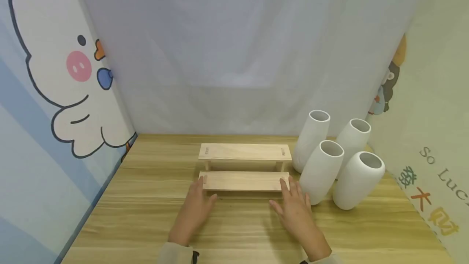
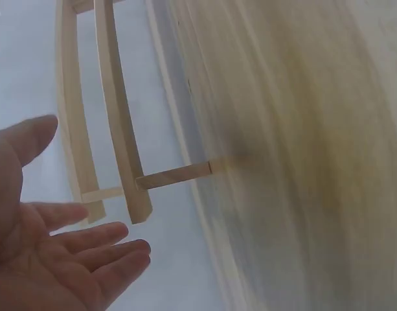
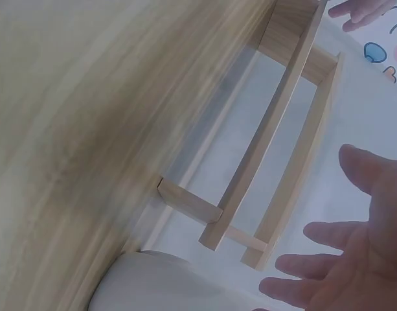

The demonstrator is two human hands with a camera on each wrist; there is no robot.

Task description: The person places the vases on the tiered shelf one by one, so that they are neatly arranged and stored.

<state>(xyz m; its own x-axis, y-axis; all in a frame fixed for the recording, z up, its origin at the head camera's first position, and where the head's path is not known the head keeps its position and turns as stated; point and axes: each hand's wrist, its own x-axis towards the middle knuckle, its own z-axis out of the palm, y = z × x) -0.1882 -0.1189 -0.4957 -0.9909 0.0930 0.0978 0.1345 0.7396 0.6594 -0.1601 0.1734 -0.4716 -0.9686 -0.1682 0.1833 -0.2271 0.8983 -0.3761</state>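
A pale wooden stand with two long boards, a lower front board (image 1: 242, 181) and a higher back board (image 1: 243, 151), stands on the table. Short legs (image 2: 179, 175) show under the boards in the wrist views. My left hand (image 1: 194, 209) is at the left end of the front board, fingers extended and thumb apart. At the right end, my right hand (image 1: 294, 211) has its fingers spread, with fingertips over the board's corner. Neither hand grips anything; whether the fingertips touch the wood I cannot tell.
Several tall white vases stand upright in a group right of the stand; the nearest vase (image 1: 322, 172) is close beside my right fingers. The wood-grain table (image 1: 154, 182) meets a pale curtain (image 1: 234, 105) at the back. Printed walls (image 1: 417, 141) flank both sides.
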